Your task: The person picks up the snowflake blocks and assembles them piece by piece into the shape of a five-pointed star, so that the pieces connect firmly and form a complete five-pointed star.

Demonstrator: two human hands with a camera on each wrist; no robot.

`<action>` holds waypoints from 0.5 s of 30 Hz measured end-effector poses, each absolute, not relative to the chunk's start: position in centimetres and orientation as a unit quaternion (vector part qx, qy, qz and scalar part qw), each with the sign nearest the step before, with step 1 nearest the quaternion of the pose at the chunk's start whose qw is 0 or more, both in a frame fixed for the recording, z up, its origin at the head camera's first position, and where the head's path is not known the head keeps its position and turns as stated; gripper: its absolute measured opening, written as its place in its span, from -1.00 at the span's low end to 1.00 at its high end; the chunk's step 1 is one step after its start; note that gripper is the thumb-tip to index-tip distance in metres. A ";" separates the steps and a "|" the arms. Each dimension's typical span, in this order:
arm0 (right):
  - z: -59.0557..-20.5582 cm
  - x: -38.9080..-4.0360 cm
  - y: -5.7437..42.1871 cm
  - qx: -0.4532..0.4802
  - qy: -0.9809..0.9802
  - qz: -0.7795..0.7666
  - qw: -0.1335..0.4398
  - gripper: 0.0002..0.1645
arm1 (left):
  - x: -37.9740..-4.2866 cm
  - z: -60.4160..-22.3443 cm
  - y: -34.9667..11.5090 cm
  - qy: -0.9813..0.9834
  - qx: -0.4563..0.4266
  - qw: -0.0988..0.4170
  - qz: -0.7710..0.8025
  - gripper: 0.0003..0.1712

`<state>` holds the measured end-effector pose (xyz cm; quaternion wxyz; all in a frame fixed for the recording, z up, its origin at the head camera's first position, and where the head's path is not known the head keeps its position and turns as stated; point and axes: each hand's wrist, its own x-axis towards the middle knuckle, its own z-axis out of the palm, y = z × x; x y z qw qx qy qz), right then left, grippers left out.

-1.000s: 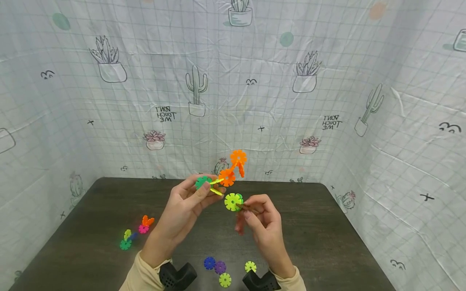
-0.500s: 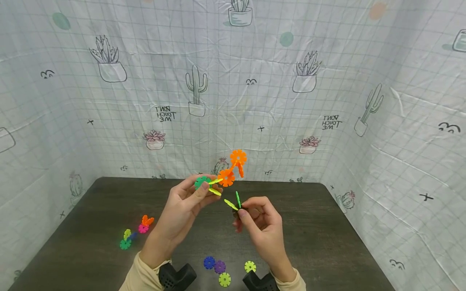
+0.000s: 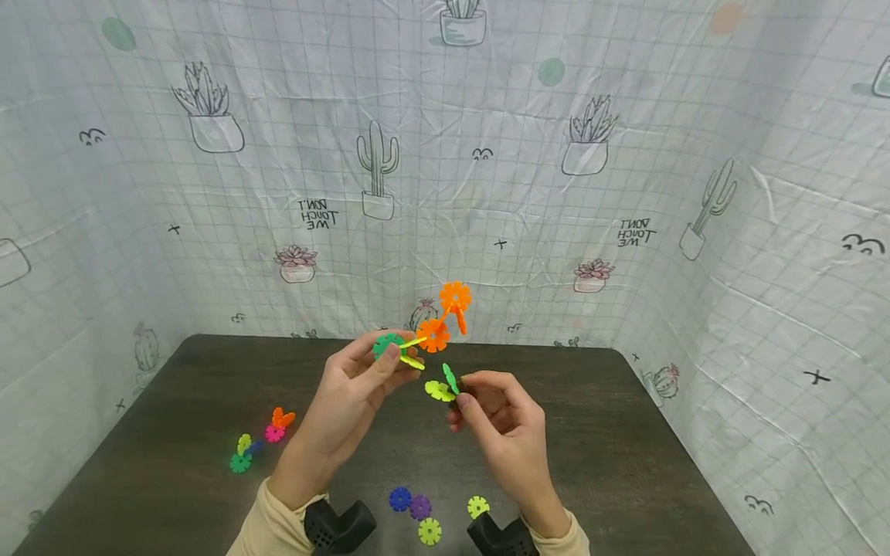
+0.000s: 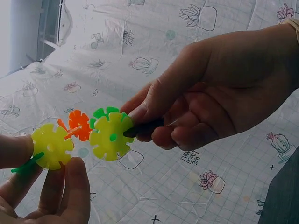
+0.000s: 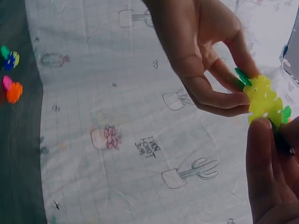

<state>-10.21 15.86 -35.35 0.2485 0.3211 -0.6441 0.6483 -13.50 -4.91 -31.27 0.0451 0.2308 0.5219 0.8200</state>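
In the head view my left hand (image 3: 348, 398) pinches a green notched disc (image 3: 385, 345) between thumb and fingers. Two yellow discs (image 3: 413, 363) slot into it edge-on, and a chain of orange discs (image 3: 455, 296) rises beyond them. My right hand (image 3: 511, 432) pinches a dark disc (image 4: 147, 127), seen edge-on in the left wrist view. Joined to that one are a yellow disc (image 4: 111, 136) and a bright green disc (image 3: 450, 378), splayed apart like a V. Both hands are raised above the dark table, and a small gap separates their assemblies in the head view.
Near the table's front lie loose discs: blue (image 3: 399, 499), purple (image 3: 420, 507) and two yellow-green, one (image 3: 429, 531) beside the purple, another (image 3: 477, 506) by the right wrist camera. Leftward sit a pink-and-orange cluster (image 3: 275, 433) and a green, blue and yellow cluster (image 3: 240, 462). Patterned cloth (image 3: 417, 154) hangs behind.
The right hand has turned its piece: the yellow disc went from face-on to edge-on, then tilted, and the green one swung into view. My left hand stays nearly still.
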 end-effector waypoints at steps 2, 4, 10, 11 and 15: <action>-35.3 -10.2 15.8 0.323 -0.652 0.631 0.270 -0.71 | -13.5 -31.3 -4.9 0.521 0.234 0.046 0.820 -0.80; -35.3 -10.3 15.6 0.330 -0.657 0.607 0.301 -0.66 | -13.6 -31.3 -4.9 0.519 0.237 0.047 0.820 -0.81; -35.2 -10.6 15.2 0.344 -0.670 0.502 0.424 -0.66 | -13.6 -31.5 -4.9 0.512 0.248 0.048 0.821 -0.81; -35.1 -10.7 15.2 0.341 -0.674 0.479 0.448 -0.73 | -13.6 -31.5 -4.9 0.512 0.249 0.048 0.821 -0.82; -35.2 -10.9 15.0 0.318 -0.685 0.398 0.521 -0.85 | -13.6 -31.7 -5.0 0.515 0.254 0.049 0.817 -0.82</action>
